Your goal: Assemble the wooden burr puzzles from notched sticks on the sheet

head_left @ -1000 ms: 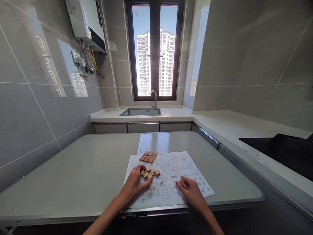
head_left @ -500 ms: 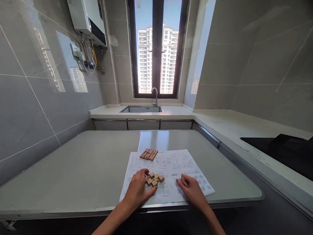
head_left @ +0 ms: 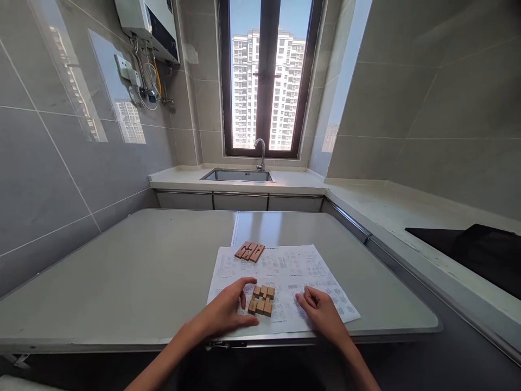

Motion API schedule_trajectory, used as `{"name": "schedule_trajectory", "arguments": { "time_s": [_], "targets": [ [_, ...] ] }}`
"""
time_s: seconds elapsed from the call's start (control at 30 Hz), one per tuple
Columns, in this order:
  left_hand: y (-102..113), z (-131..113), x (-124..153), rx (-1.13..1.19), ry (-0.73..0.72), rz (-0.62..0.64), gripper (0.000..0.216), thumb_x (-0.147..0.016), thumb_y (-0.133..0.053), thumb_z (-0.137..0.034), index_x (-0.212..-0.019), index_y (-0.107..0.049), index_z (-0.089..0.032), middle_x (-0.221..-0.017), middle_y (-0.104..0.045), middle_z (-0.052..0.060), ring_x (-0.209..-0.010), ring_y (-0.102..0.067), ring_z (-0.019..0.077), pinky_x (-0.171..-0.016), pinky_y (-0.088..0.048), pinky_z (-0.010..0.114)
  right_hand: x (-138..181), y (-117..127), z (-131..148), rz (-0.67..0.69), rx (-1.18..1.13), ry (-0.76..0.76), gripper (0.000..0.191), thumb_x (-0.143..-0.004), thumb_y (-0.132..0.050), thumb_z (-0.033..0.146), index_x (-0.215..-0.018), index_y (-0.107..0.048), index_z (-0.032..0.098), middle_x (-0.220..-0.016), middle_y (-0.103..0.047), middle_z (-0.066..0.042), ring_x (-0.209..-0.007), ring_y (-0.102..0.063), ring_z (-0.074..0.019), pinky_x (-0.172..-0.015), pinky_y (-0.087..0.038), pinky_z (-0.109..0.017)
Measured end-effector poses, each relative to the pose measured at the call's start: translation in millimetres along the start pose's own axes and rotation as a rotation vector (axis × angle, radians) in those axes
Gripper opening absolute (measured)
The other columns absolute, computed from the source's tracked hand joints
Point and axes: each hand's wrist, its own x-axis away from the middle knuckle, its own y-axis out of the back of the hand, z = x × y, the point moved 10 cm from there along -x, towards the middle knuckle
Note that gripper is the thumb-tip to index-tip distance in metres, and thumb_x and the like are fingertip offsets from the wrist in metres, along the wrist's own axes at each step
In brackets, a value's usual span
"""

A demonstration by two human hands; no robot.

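A cluster of small light wooden blocks point(head_left: 261, 301) lies on a printed sheet of paper point(head_left: 285, 274), with gaps between some pieces. My left hand point(head_left: 228, 307) is just left of the cluster, thumb and fingers apart in a C shape, holding nothing. Right of the blocks, my right hand point(head_left: 321, 308) rests over the sheet with its fingers curled closed. Whatever is inside those fingers, if anything, is hidden. Farther back on the paper lie flat reddish-brown wooden pieces point(head_left: 249, 251) with cut-out slots, side by side.
The sheet lies on a pale folding table point(head_left: 122, 277) with a seam down its middle. Behind it are a counter with a sink point(head_left: 238, 175) and a faucet point(head_left: 260, 155). A black cooktop point(head_left: 468, 255) is at the right. A water heater point(head_left: 150, 27) hangs at the upper left.
The block cluster has turned, now standing in straighter rows. My left hand has moved slightly left, off the blocks, and spread wider. My right hand stays closed in nearly the same place.
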Motion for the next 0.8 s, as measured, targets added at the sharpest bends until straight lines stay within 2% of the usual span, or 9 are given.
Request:
{"name": "schedule_trajectory", "arguments": {
  "time_s": [0.17,0.27,0.37,0.47,0.57,0.7,0.8],
  "targets": [
    [5.5,-8.1,-6.6,-0.010,-0.010,0.067,0.084,-0.070,-0.087,-0.044,-0.146,-0.055,-0.028,-0.083,-0.060,-0.004,-0.075,-0.058,0.0193,-0.072,-0.046,0.028,-0.5,-0.2,-2.4,-0.005,0.010,-0.013,0.047,-0.091,-0.058,0.047,-0.064,-0.025,0.026,-0.060,-0.030,0.006,-0.060,-0.031,-0.0141,-0.060,-0.030,-0.028],
    [4.3,-9.2,-11.5,0.026,-0.020,0.088,0.082,-0.070,-0.087,-0.042,-0.145,-0.056,-0.030,-0.103,-0.069,-0.001,-0.075,-0.059,0.0176,-0.074,-0.047,0.028,-0.2,-0.5,-3.5,-0.007,0.009,-0.020,0.047,-0.092,-0.057,0.047,-0.064,-0.025,0.026,-0.060,-0.031,0.006,-0.060,-0.032,-0.0141,-0.060,-0.031,-0.028],
    [1.3,-5.9,-16.6,0.052,-0.022,0.104,0.081,-0.071,-0.086,-0.039,-0.146,-0.055,-0.031,-0.121,-0.070,0.001,-0.074,-0.059,0.0158,-0.076,-0.048,0.028,0.9,-0.6,-4.7,-0.006,0.008,-0.029,0.049,-0.093,-0.057,0.049,-0.065,-0.025,0.026,-0.061,-0.031,0.006,-0.060,-0.031,-0.0139,-0.059,-0.031,-0.027],
    [0.9,-1.3,-19.5,0.036,-0.010,0.101,0.084,-0.070,-0.088,-0.041,-0.146,-0.055,-0.028,-0.105,-0.070,0.000,-0.075,-0.059,0.0174,-0.078,-0.049,0.029,2.4,-0.3,-6.1,0.005,0.010,-0.051,0.050,-0.095,-0.056,0.051,-0.066,-0.024,0.026,-0.062,-0.029,0.006,-0.060,-0.030,-0.0137,-0.059,-0.032,-0.027],
    [2.4,2.3,-19.7,0.038,-0.001,0.085,0.085,-0.070,-0.088,-0.044,-0.146,-0.055,-0.025,-0.088,-0.064,-0.003,-0.078,-0.060,0.0200,-0.081,-0.049,0.031,3.5,0.3,-6.5,0.012,0.020,-0.074,0.051,-0.096,-0.055,0.052,-0.066,-0.023,0.026,-0.062,-0.028,0.007,-0.060,-0.029,-0.0135,-0.059,-0.033,-0.027],
    [4.1,5.4,-18.7,0.070,-0.014,0.053,0.082,-0.070,-0.089,-0.039,-0.143,-0.056,-0.026,-0.088,-0.060,-0.003,-0.084,-0.060,0.0206,-0.087,-0.050,0.033,4.0,-0.9,-5.0,0.018,0.058,-0.085,0.051,-0.095,-0.054,0.053,-0.065,-0.023,0.026,-0.061,-0.028,0.007,-0.058,-0.030,-0.0132,-0.058,-0.032,-0.027],
    [3.0,10.4,-18.7,0.085,0.000,0.049,0.081,-0.070,-0.090,-0.038,-0.143,-0.056,-0.027,-0.085,-0.056,-0.005,-0.079,-0.057,0.0184,-0.084,-0.050,0.031,4.4,-4.2,-3.8,0.030,0.094,-0.085,0.050,-0.096,-0.052,0.053,-0.065,-0.024,0.026,-0.059,-0.027,0.007,-0.055,-0.030,-0.0127,-0.056,-0.031,-0.026]
  ]
}}
